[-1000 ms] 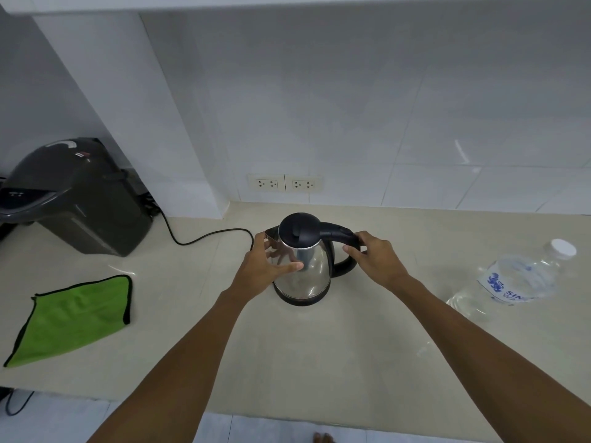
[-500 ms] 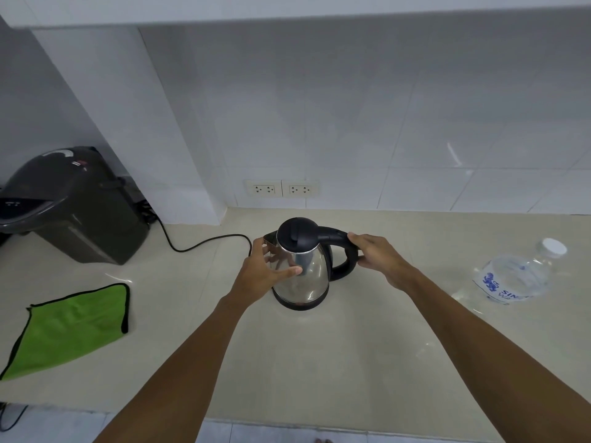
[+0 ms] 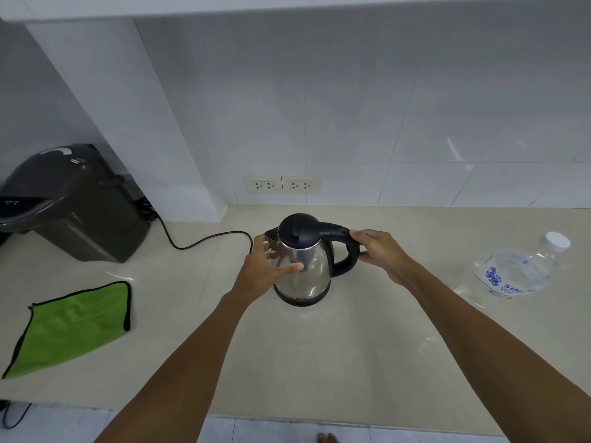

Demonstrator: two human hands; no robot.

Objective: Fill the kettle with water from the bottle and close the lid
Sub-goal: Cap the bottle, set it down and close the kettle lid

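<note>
A steel kettle point(image 3: 311, 273) with a black lid point(image 3: 299, 230) and black handle stands upright on the beige counter point(image 3: 319, 353); its lid is down. My left hand point(image 3: 265, 271) cups the kettle's left side near the spout, thumb across the steel body. My right hand point(image 3: 380, 254) grips the black handle point(image 3: 343, 247) on the right. A clear plastic water bottle point(image 3: 518, 270) with a white cap and blue label lies tilted at the far right, capped, apart from both hands.
A dark electric water dispenser point(image 3: 73, 206) stands at the left with a black cord point(image 3: 204, 239) running toward the kettle. A green cloth point(image 3: 70, 327) lies near the counter's front left edge. Two wall sockets point(image 3: 281, 186) sit behind the kettle.
My right hand slid along the handle and closed around it. The left hand kept its hold on the kettle body. The view shifted slightly upward.
</note>
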